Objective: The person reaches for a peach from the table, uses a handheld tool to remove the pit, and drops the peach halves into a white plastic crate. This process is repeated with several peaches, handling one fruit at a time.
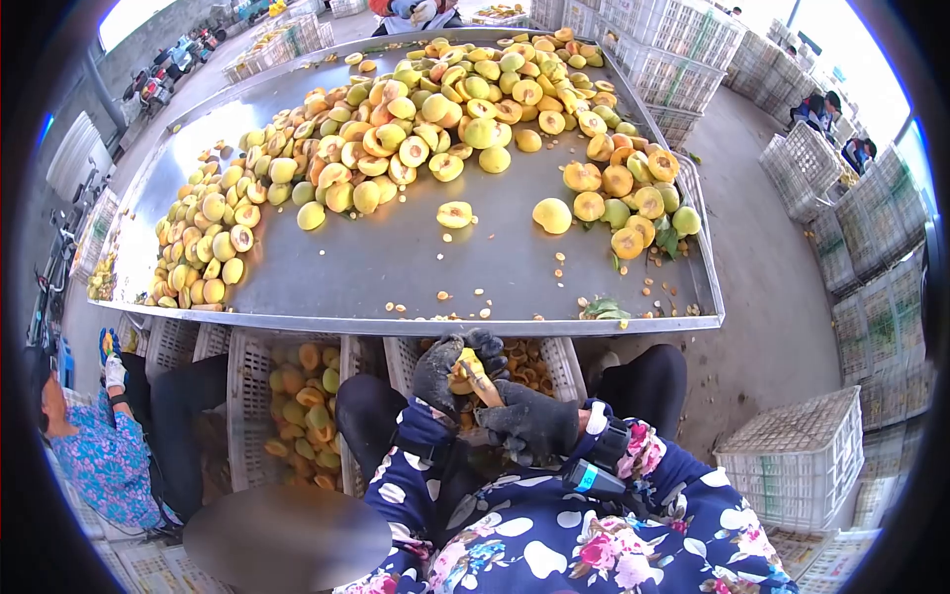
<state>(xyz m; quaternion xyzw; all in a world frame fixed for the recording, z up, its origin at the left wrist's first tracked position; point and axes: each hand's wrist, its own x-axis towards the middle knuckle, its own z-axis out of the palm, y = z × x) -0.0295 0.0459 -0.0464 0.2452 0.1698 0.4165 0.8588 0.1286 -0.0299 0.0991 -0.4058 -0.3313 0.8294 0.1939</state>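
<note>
My left hand (438, 373), in a dark glove, is closed around a yellow peach (461, 376) just below the table's near edge. My right hand (534, 419), gloved too, grips a tan, wooden-looking pitting tool (482, 384) whose end meets the fruit. Its tip is hidden by the fruit and fingers. Beneath both hands stands a white crate (564, 368) with cut peach pieces in it. On the metal table (376, 267) lies a large heap of halved and whole peaches (396, 139), with a smaller group (633, 193) to the right.
Left of my knees, another crate (237, 416) holds peach halves (307, 416). A co-worker in a blue patterned top (109, 465) sits at the far left. Stacked white crates (802, 455) line the right side. Pits and leaves (602, 309) lie along the table's raised near edge.
</note>
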